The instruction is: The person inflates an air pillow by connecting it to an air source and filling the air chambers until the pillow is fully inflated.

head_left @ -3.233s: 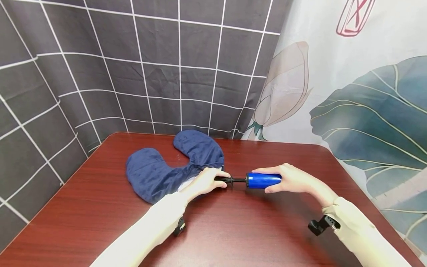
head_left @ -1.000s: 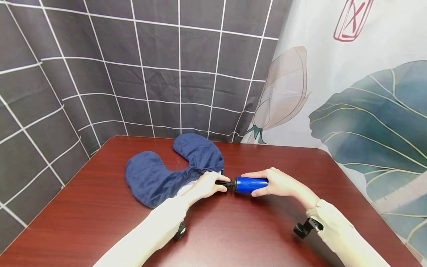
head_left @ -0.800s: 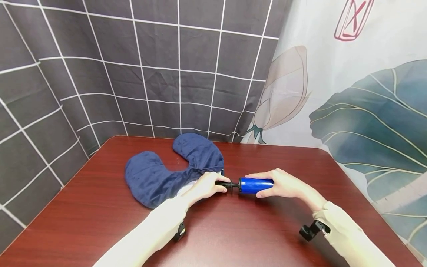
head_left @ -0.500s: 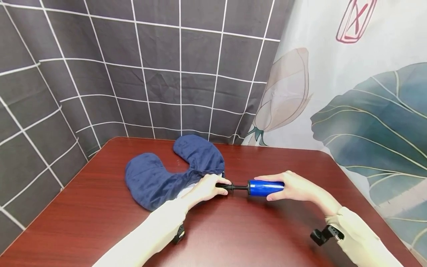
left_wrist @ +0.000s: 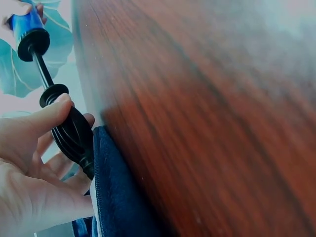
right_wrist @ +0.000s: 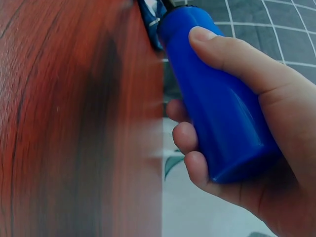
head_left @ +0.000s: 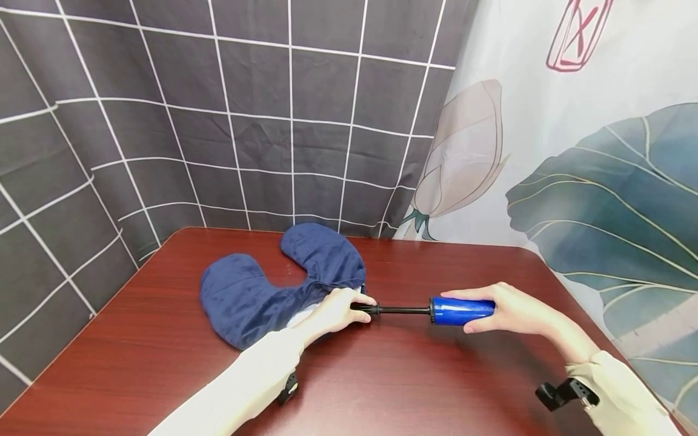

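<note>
A blue hand pump with a black rod and black ribbed handle lies level just over the table. My right hand grips its blue barrel, thumb on one side and fingers curled round the other, as the right wrist view shows. My left hand holds the black handle between thumb and fingers. A long stretch of black rod shows between the two. The handle's end meets the open zipped edge of a navy U-shaped neck pillow; the joint itself is hidden. White lining shows at the opening.
The reddish-brown wooden table bears the pillow at its back left. A dark grid-patterned curtain hangs behind, and a white floral curtain hangs at the right. Small black cameras sit at both wrists.
My right hand pushed the barrel left toward the handle, then drew it back right, exposing more rod than before. The left hand and the pillow stay nearly in place.
</note>
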### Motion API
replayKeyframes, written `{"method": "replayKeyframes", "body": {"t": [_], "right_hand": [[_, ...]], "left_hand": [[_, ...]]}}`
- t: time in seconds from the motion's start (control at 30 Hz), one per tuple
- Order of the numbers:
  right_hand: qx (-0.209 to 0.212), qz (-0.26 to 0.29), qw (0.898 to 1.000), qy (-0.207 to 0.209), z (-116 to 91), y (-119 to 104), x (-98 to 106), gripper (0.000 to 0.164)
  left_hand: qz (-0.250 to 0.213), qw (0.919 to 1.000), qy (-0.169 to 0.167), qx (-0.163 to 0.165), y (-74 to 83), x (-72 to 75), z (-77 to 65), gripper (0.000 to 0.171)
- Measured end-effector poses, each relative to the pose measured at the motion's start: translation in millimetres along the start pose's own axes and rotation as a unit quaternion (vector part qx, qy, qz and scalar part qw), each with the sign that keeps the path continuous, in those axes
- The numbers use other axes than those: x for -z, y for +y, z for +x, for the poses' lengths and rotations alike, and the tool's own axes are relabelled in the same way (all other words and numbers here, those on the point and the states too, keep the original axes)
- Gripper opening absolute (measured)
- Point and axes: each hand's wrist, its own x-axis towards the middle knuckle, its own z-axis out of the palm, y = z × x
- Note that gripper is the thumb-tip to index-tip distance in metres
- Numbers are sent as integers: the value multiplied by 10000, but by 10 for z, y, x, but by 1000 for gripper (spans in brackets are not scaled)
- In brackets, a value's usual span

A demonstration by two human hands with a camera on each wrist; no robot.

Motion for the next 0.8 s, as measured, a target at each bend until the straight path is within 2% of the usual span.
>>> {"method": "replayKeyframes", "body": {"t": [0.2,0.43,0.8], "right_hand": [[-82,-9,10000,40,-84,22,54,62],[-58,124,9999,59,-45,11,29,59],[72,372,9992,-89,337,-147,-178,57]], "left_hand": [[21,10000,-85,-27,10,14,7,29],[6,9996,-123,-239,-2,-7,21,30],[11,9999,-105,-123,-10,-9,2,32]]}}
